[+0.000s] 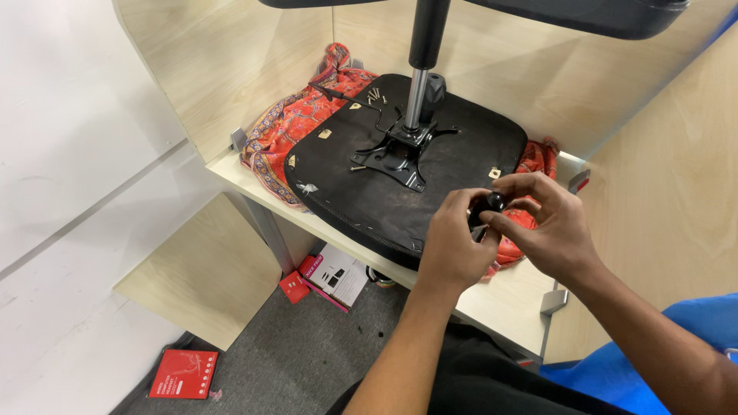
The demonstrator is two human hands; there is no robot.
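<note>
A small black knob (493, 203) is being pinched between the fingers of the left hand (453, 244) and the right hand (550, 227), just above the near edge of the upturned black seat (361, 192) lying on the desk (500, 296).

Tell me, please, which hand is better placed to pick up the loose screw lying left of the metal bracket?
Probably the left hand: it is nearer the loose screw, though both hands grip the small black part.

Small black knob (493, 203) — pinched between both hands, above seat edge.
</note>
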